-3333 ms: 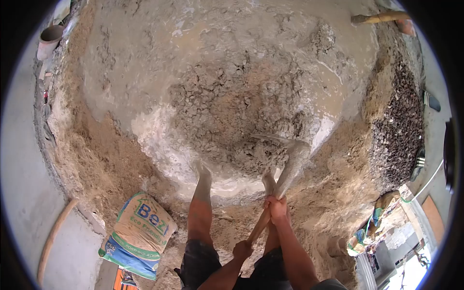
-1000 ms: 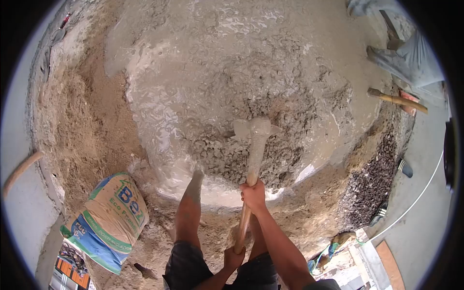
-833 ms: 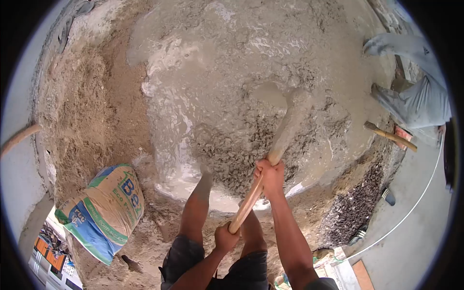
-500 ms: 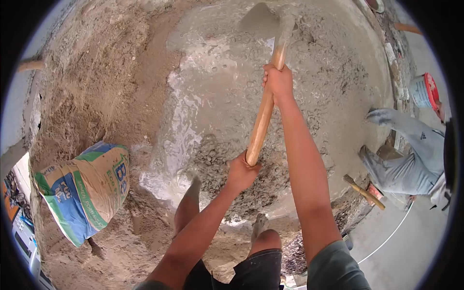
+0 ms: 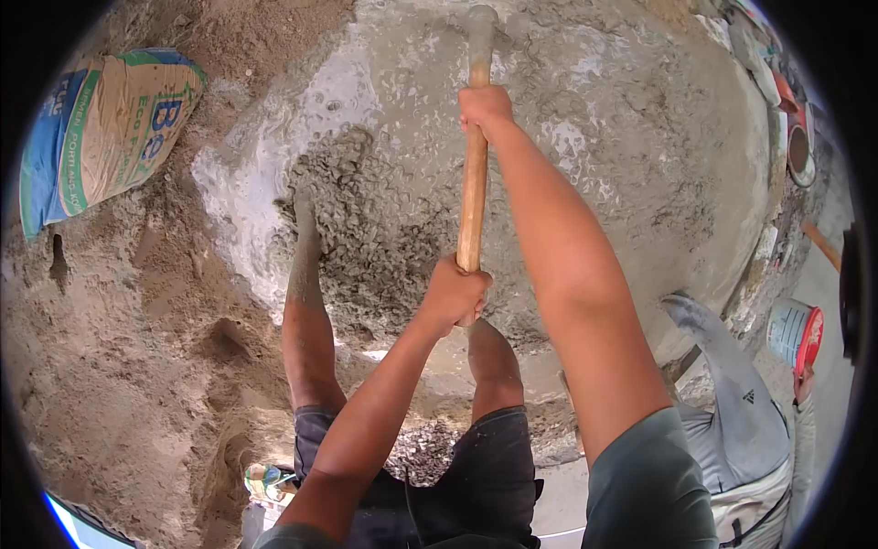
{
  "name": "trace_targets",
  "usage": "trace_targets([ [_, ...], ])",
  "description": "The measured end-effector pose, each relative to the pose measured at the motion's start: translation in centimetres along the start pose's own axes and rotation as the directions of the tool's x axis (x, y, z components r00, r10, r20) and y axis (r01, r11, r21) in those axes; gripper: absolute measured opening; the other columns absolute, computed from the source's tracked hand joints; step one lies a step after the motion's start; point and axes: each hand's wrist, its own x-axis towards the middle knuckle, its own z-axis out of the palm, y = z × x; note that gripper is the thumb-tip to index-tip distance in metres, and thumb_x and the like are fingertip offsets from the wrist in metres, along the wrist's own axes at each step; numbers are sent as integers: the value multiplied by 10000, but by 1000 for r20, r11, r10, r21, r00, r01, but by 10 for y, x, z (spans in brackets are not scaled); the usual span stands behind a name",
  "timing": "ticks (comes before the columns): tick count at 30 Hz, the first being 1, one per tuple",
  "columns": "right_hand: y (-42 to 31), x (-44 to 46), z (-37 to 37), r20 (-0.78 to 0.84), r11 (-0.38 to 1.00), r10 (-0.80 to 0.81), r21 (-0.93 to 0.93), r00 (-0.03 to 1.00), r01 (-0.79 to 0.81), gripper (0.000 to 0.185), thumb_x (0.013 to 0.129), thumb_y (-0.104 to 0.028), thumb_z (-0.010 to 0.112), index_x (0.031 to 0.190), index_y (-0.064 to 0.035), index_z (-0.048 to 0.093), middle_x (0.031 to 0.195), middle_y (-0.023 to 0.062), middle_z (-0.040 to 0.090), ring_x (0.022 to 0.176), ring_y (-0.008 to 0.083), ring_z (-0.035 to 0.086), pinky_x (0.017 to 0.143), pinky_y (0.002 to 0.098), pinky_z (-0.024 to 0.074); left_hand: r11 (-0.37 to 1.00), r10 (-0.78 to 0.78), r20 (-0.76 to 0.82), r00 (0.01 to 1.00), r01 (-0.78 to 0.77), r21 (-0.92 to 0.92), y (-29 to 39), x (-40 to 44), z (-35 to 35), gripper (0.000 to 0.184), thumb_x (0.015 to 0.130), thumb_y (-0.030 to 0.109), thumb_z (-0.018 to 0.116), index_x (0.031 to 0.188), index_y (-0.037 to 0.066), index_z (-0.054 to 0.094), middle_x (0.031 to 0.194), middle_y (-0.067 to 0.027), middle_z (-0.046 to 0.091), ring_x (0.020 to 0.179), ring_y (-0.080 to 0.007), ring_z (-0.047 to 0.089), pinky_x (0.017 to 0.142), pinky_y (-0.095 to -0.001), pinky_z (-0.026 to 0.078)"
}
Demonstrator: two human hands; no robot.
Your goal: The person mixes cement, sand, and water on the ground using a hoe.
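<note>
Both of my hands grip the wooden handle of a hoe (image 5: 474,192). Nearest my body, my left hand (image 5: 455,295) is closed round the handle's lower end. My right hand (image 5: 489,108) wraps it higher up, close to the muddy socket. The hoe's blade is hidden in the wet grey concrete mix (image 5: 640,174) at the top of the view. A lumpy, gravelly patch (image 5: 366,238) of the mix lies left of the handle, around my bare foot, which is sunk out of sight.
A cement bag (image 5: 119,128) rests on the sand (image 5: 110,339) at left. On the right, another person's mud-stained grey trouser leg (image 5: 736,384) reaches the mix's edge, and that person's hand touches a red-rimmed bucket (image 5: 794,331). Another wooden handle (image 5: 821,245) lies beyond the rim.
My view has shifted, so the bag sits higher and further left. The hoe's blade, visible before, has sunk into the mix, and the handle is now more upright in view.
</note>
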Motion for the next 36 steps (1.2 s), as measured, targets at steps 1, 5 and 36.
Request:
trace_targets([
  [1, 9, -7, -1, -28, 1000, -13, 4, 1000, 13, 182, 796, -123, 593, 759, 54, 617, 618, 116, 610, 515, 205, 614, 487, 340, 521, 1000, 23, -9, 1000, -23, 12, -16, 6, 4, 89, 796, 38, 606, 760, 24, 526, 603, -22, 504, 466, -113, 483, 416, -301, 415],
  [5, 31, -11, 11, 11, 984, -126, -125, 992, 126, 188, 796, -124, 588, 771, 61, 615, 643, 134, 631, 513, 213, 624, 499, 338, 528, 980, 101, -44, 994, -107, -170, -59, 15, 19, 113, 783, 25, 603, 727, 41, 507, 590, -17, 495, 458, -112, 474, 411, -283, 390],
  [36, 123, -201, 14, 56, 918, -174, 370, 983, 142, 57, 850, -16, 575, 833, -7, 521, 646, 18, 499, 477, 113, 492, 438, 281, 429, 884, 453, -145, 880, -422, 202, -258, 1, -56, 239, 786, 120, 741, 957, -11, 637, 679, -107, 617, 640, -113, 550, 606, -324, 488],
])
